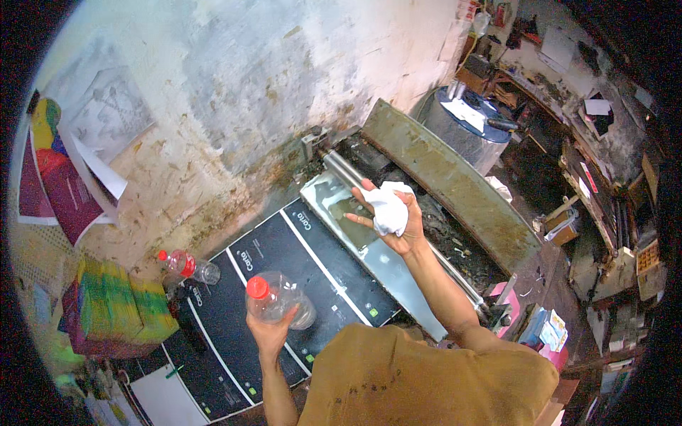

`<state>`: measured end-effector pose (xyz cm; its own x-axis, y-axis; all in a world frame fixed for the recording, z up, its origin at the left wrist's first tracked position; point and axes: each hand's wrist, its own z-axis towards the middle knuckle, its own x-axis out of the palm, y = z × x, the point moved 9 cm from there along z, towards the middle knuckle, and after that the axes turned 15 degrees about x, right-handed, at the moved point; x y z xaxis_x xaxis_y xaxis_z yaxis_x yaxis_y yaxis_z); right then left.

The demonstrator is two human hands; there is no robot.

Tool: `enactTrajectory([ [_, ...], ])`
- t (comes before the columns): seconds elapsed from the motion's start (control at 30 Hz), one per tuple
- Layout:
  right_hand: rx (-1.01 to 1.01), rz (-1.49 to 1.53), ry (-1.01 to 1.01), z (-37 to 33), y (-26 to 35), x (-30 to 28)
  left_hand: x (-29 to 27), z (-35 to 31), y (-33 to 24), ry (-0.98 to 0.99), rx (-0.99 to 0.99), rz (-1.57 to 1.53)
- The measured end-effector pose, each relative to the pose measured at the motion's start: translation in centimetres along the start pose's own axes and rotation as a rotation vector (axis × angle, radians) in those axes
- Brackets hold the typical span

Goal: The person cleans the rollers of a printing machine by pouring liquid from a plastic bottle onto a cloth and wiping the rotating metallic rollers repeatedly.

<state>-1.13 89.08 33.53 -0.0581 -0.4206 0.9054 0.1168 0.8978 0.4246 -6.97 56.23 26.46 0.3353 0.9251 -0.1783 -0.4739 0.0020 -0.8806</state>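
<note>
A large clear plastic bottle with a red cap tilts over the black printed sheets, and the fingers of my left hand are closed round its side. In my right hand a crumpled white cloth is held against the palm, with some fingers spread past it. That hand is over a shiny, wet-looking pale metal sheet, close to a metal roller. Whether the cloth touches the sheet I cannot tell.
A smaller clear bottle with a red cap lies near the wall. Stacked green and yellow bundles stand at the left. Beyond the roller runs a long rusty metal panel. A blue-topped drum stands at the back right.
</note>
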Motion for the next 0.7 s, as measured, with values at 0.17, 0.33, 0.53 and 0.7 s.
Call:
enactTrajectory([
  [0.17, 0.001, 0.0, 0.117, -0.1, -1.3, -1.5, 3.3, 1.6, -5.1, 0.075, -0.012, -0.216],
  [0.33, -0.016, -0.071, -0.034, -0.6, -1.9, -3.6, 6.6, 2.1, -7.2, 0.259, 0.046, -0.226],
  [0.53, 0.027, -0.464, -0.139, -1.5, -5.5, -2.0, 10.6, 4.0, -8.8, 0.462, -0.007, -0.704],
  [0.7, -0.022, -0.57, -0.154, -1.8, -7.6, 0.7, 12.8, 3.3, -7.8, 0.499, -0.107, -0.815],
])
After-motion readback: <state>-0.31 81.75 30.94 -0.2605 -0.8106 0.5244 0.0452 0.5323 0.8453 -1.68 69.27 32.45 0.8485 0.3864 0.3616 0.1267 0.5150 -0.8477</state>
